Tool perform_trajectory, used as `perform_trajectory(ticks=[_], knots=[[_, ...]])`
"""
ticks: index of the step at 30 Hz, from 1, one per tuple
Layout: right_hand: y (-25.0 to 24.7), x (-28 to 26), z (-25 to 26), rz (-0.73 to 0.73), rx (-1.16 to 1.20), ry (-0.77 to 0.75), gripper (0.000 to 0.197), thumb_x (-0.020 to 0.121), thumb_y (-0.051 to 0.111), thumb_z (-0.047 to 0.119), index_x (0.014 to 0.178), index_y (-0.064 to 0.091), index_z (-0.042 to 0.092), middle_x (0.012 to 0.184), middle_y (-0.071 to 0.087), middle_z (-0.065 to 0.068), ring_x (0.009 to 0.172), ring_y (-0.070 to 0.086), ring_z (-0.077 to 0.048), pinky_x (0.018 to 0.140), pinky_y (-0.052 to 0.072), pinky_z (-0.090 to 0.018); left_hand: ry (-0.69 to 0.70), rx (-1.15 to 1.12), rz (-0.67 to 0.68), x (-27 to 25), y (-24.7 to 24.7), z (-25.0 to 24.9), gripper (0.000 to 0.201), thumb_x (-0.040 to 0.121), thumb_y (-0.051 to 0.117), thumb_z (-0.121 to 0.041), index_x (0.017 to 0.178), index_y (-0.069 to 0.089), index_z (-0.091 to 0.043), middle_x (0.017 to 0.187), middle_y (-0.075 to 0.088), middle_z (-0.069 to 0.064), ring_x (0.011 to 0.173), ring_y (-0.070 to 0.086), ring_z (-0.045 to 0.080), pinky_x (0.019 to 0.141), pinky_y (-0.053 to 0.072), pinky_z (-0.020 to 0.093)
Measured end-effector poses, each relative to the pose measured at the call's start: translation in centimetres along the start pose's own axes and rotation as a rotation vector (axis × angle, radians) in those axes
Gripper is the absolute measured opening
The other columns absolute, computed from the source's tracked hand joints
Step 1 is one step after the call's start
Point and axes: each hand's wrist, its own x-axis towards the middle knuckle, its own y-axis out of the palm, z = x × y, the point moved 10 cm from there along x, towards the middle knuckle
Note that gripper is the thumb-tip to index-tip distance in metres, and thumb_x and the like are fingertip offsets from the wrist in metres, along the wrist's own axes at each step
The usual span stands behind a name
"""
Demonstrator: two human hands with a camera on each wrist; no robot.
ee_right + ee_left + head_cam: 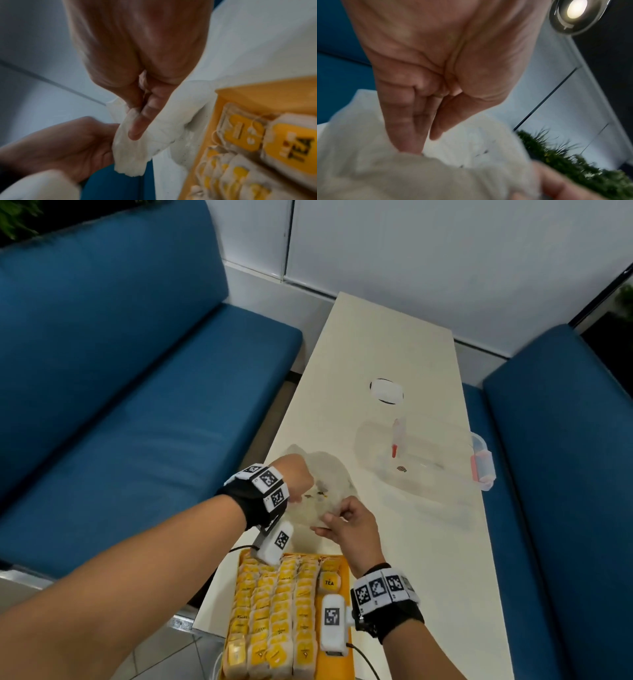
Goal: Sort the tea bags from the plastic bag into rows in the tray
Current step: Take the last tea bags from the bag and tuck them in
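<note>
The crumpled clear plastic bag lies on the white table just beyond the yellow tray. My left hand reaches down into the bag's mouth with fairly straight fingers. In the left wrist view the thumb of that hand is free and the fingertips are hidden behind a fold of the bag. My right hand pinches the bag's near edge between thumb and fingers. Several rows of yellow-tagged tea bags fill the tray. A single "TEA" bag heads the right-hand column.
A clear plastic box with red clips and its lid sit further back on the right, with a small white round object behind them. Blue benches flank the narrow table. The tray sits at the table's near left edge.
</note>
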Motion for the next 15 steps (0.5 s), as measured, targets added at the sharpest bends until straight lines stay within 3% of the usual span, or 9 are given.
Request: perform_trajectory(ticks=[2, 4, 8, 10, 12, 14, 15], knots=[[0.8, -0.2, 0.2, 0.027, -0.109, -0.02, 0.028, 0.087, 0.06, -0.014, 0.075, 0.045, 0.007, 0.089, 0.047, -0.015, 0.079, 0.065, -0.036, 0.066, 0.062, -0.036, -0.06, -0.15, -0.001, 1.0, 0.4, 1.2, 0.016, 0.094, 0.055, -0.004, 0.087, 0.068, 0.003, 0.087, 0.076, 0.016, 0.083, 0.075, 0.03, 0.087, 0.061, 0.045], [1.7, -0.4, -0.1, 0.058, -0.176, -0.017, 0.028, 0.088, 0.06, -0.012, 0.075, 0.047, 0.008, 0.087, 0.051, -0.015, 0.077, 0.068, -0.037, 0.063, 0.059, -0.031, -0.026, -0.302, -0.087, 2.2, -0.8, 1.6, 0.023, 0.09, 0.055, -0.009, 0.109, 0.066, -0.002, 0.097, 0.076, 0.014, 0.084, 0.075, 0.027, 0.082, 0.063, 0.044], [1.2, -0.8, 0.5, 0.09, -0.397, -0.008, 0.012, 0.087, 0.066, 0.004, 0.083, 0.059, 0.013, 0.087, 0.066, -0.005, 0.071, 0.072, -0.023, 0.057, 0.054, -0.03, 0.198, -0.457, -0.135, 1.5, -2.2, -0.1, 0.054, 0.082, 0.076, -0.02, 0.133, 0.06, -0.025, 0.125, 0.066, -0.006, 0.117, 0.061, 0.016, 0.087, 0.054, 0.031], [-1.7, -0.3, 2.0, -0.038, -0.396, -0.049, 0.008, 0.087, 0.066, 0.007, 0.089, 0.062, 0.014, 0.088, 0.068, -0.006, 0.068, 0.07, -0.021, 0.052, 0.051, -0.029, 0.303, -0.408, -0.155, 0.1, -2.9, -1.3, 0.075, 0.076, 0.084, -0.023, 0.142, 0.051, -0.027, 0.134, 0.058, -0.013, 0.126, 0.052, 0.011, 0.098, 0.048, 0.029], [-5.5, 0.8, 4.3, -0.202, -0.333, -0.119, 0.012, 0.09, 0.065, 0.007, 0.098, 0.062, 0.015, 0.094, 0.067, -0.008, 0.069, 0.066, -0.02, 0.053, 0.051, -0.031, 0.394, -0.296, -0.178, -1.4, -3.4, -2.2, 0.079, 0.076, 0.084, -0.019, 0.144, 0.046, -0.028, 0.13, 0.053, -0.016, 0.118, 0.051, 0.005, 0.099, 0.042, 0.021], [-8.4, 2.2, 6.1, -0.305, -0.253, -0.133, 0.019, 0.093, 0.064, 0.013, 0.111, 0.061, 0.017, 0.106, 0.064, -0.004, 0.08, 0.066, -0.019, 0.059, 0.054, -0.031, 0.448, -0.221, -0.202, -3.1, -3.9, -2.6, 0.076, 0.076, 0.083, -0.016, 0.139, 0.046, -0.031, 0.124, 0.053, -0.015, 0.108, 0.054, 0.003, 0.094, 0.042, 0.016], [-9.2, 3.2, 6.7, -0.309, -0.2, -0.116, 0.024, 0.094, 0.065, 0.019, 0.118, 0.06, 0.019, 0.113, 0.062, -0.002, 0.088, 0.065, -0.019, 0.063, 0.056, -0.032, 0.475, -0.198, -0.201, -3.7, -3.8, -2.8, 0.077, 0.075, 0.085, -0.018, 0.138, 0.045, -0.036, 0.125, 0.053, -0.016, 0.113, 0.053, 0.003, 0.098, 0.042, 0.018]])
